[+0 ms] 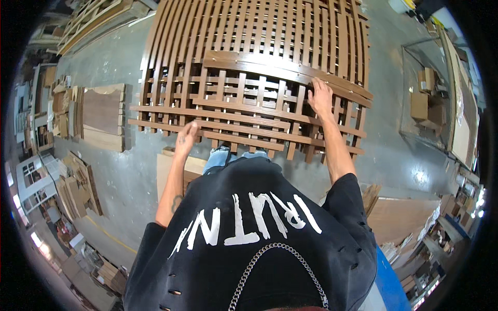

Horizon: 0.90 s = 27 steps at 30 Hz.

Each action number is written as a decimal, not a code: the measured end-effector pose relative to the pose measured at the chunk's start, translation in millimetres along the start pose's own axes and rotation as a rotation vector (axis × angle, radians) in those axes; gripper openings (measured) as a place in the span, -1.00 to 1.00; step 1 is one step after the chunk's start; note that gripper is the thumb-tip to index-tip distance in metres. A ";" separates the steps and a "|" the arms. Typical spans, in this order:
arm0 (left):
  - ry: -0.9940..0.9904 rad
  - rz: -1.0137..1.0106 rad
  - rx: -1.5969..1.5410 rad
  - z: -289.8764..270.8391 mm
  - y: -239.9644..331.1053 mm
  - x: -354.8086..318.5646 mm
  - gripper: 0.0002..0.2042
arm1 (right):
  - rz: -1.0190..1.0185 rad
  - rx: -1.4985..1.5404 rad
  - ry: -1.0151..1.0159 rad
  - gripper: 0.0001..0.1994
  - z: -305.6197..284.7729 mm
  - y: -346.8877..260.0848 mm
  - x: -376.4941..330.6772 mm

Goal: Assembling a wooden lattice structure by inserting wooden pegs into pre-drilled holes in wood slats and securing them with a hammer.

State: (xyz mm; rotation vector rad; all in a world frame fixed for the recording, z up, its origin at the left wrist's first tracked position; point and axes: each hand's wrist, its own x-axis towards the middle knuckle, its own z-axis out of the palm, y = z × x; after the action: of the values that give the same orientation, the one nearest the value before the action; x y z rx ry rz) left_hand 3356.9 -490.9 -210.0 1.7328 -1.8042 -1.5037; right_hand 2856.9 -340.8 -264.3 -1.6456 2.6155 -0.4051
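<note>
In front of me lies a wide stack of brown slatted lattice panels (249, 31), layered crosswise with gaps between the slats. My left hand (188, 137) is at the near left of the stack, its fingers closed at the left end of a short brown slat (241, 124). Farther out on the right, my right hand (321, 97) reaches over the stack. Its fingertips touch the near edge of a wider brown board (259, 65) lying slantwise across the panels, with the thumb apart from the fingers. The undersides of both hands are hidden.
Wooden panels and offcuts (104, 116) lie on the grey floor to the left. A metal-framed cart (410, 67) with cardboard boxes (426, 106) stands at the right. Sheets of board (402, 217) lean behind me on the right, near a blue surface (390, 280).
</note>
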 end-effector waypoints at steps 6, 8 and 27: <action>0.139 -0.109 -0.080 -33.1 -99.6 -74.3 -0.44 | 0.016 -0.053 -0.127 -0.42 18.7 -27.4 23.5; 0.125 -0.370 -0.007 -32.8 -52.9 -108.8 -0.55 | 0.041 -0.094 -0.149 -0.44 12.5 -10.7 7.3; 0.307 -0.380 -0.439 -54.9 -196.8 -146.0 -0.66 | -0.102 0.263 -0.570 -0.51 -49.2 -98.0 34.9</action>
State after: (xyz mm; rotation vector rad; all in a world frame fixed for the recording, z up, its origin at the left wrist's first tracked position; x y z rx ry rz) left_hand 3558.5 -352.4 -266.7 1.9991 -0.9471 -1.5104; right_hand 2920.2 -401.8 -190.1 -1.5288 1.9827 -0.2232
